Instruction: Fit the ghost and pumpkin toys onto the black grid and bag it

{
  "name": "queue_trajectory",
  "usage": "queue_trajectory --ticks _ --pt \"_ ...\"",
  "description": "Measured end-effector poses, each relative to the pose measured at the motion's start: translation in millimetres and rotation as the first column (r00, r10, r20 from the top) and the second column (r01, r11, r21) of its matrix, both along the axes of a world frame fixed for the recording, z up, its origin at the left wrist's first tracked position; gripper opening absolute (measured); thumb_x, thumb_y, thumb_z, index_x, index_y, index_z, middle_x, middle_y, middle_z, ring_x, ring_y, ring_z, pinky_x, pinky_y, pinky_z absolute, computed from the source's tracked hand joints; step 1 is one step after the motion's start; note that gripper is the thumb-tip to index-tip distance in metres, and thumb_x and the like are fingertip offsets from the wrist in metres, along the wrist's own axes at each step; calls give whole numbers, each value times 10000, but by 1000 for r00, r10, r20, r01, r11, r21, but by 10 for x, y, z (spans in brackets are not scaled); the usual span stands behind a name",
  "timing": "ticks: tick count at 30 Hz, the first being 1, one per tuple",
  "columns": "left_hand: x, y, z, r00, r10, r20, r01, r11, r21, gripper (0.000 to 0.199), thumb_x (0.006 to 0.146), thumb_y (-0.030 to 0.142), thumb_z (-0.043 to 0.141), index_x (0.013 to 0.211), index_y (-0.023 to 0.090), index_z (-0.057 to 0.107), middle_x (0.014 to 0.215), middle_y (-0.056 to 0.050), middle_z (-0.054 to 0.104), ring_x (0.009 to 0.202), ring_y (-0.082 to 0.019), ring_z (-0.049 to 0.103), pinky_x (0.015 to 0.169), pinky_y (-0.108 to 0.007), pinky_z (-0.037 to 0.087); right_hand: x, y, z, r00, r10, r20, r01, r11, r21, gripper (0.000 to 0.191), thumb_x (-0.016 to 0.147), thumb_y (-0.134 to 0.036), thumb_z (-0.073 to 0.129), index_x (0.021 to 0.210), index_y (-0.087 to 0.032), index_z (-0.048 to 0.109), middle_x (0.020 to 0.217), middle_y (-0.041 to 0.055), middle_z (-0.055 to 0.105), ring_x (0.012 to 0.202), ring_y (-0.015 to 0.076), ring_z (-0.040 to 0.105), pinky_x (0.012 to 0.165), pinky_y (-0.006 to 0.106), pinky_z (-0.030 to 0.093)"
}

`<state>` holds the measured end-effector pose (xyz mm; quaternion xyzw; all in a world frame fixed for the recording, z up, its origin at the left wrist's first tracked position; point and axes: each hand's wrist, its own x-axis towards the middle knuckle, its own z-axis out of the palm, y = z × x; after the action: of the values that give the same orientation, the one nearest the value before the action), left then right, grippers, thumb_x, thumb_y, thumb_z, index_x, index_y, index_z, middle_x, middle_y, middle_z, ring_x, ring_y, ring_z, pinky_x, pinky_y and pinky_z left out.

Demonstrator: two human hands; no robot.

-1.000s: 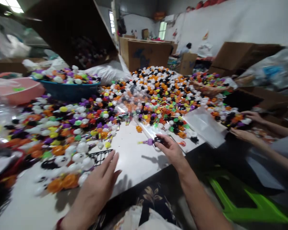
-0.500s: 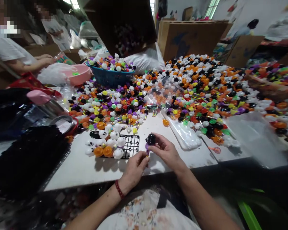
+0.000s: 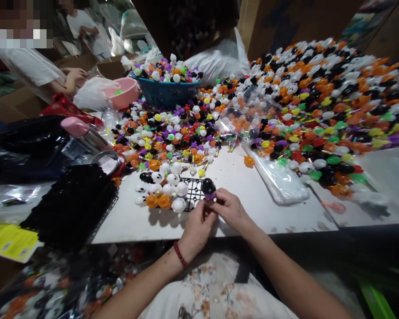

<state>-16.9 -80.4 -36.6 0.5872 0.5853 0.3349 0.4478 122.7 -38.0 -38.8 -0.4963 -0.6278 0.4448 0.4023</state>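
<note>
A small toy with a round black head [image 3: 208, 186] and a purple collar stands upright between my two hands. My left hand [image 3: 198, 228] is closed at its lower end, thumb and fingers pinched together. My right hand [image 3: 232, 210] pinches it just beneath the collar, and the fingers of both hands meet there. Right behind the toy lies a black grid tray [image 3: 193, 185]. Its left part carries white ghost heads [image 3: 173, 179], orange pumpkin heads [image 3: 164, 201] and a black one. The toy's stem is hidden by my fingers.
Loose coloured toys [image 3: 306, 106] heap across the table's back. A blue basket [image 3: 168, 91] and pink basin [image 3: 128, 94] stand behind. Stacked black grids [image 3: 69, 204] and a pink-lidded bottle [image 3: 83, 133] sit left; clear plastic bags [image 3: 279, 177] lie right. A co-worker [image 3: 36, 66] is at back left.
My view has shifted, so the table sits differently in it. The black-headed toy is now upright beside the grid tray, and my two hands have come closer together around its lower part.
</note>
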Motion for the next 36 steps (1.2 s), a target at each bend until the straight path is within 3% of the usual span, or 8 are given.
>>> queue_trajectory --ticks 3,5,10,14,17,27,32,36 --pt "-145 -106 240 976 -180 -119 191 978 88 208 921 297 544 1087 196 619 948 -40 709 814 -163 654 728 -287 523 10 49 12 999 -7 -43 3 995 -102 250 828 -411 641 803 -168 695 696 -16 589 654 132 504 616 253 399" --pt "-294 -137 446 944 -241 -227 298 916 270 187 935 241 534 1090 203 632 1013 -50 713 907 -162 666 815 -286 530 10 87 15 998 -6 -64 -3 990 -138 268 837 -425 627 841 -165 692 676 -27 580 639 126 479 608 249 379" --pt "-667 117 781 841 78 -535 331 709 623 395 898 145 586 1287 191 545 1200 -105 654 1139 -206 595 1014 -363 471 -38 201 20 999 54 -10 -54 994 -95 213 862 -361 586 805 -172 663 652 -29 554 623 121 452 578 244 326" --pt "-798 418 748 622 114 -775 506 697 508 409 940 228 530 1343 160 501 1325 -133 599 1251 -277 515 1064 -474 408 -69 298 73 993 43 110 -42 999 -6 150 888 -264 547 837 -174 656 693 -17 584 643 122 462 610 249 325" --pt "-818 501 688 541 105 -834 557 698 450 331 962 244 491 1274 152 548 1211 -112 662 1167 -267 560 1029 -474 412 -49 360 121 976 55 209 -73 995 75 143 912 -260 555 861 -176 659 736 -5 612 673 126 490 650 256 339" --pt "-876 533 704 564 51 -824 573 694 436 282 936 208 530 1213 163 564 1137 -106 652 1107 -257 562 980 -441 468 -26 461 50 953 103 285 -143 982 123 125 898 -174 566 816 -169 660 792 22 623 755 141 529 702 266 363" --pt "-902 563 745 612 -3 -791 569 696 438 267 913 172 564 1180 176 574 1157 -105 619 1120 -240 549 1000 -417 473 -182 528 71 968 152 198 -154 988 -5 94 887 -204 596 852 -174 678 806 25 660 733 143 541 661 268 363" --pt "-897 582 770 612 -30 -790 583 693 425 283 907 160 573 1187 194 567 1163 -97 610 1116 -233 549 994 -408 480 -214 601 116 929 185 321 -196 981 -1 98 893 -201 597 867 -170 687 809 33 659 738 148 540 670 271 366"
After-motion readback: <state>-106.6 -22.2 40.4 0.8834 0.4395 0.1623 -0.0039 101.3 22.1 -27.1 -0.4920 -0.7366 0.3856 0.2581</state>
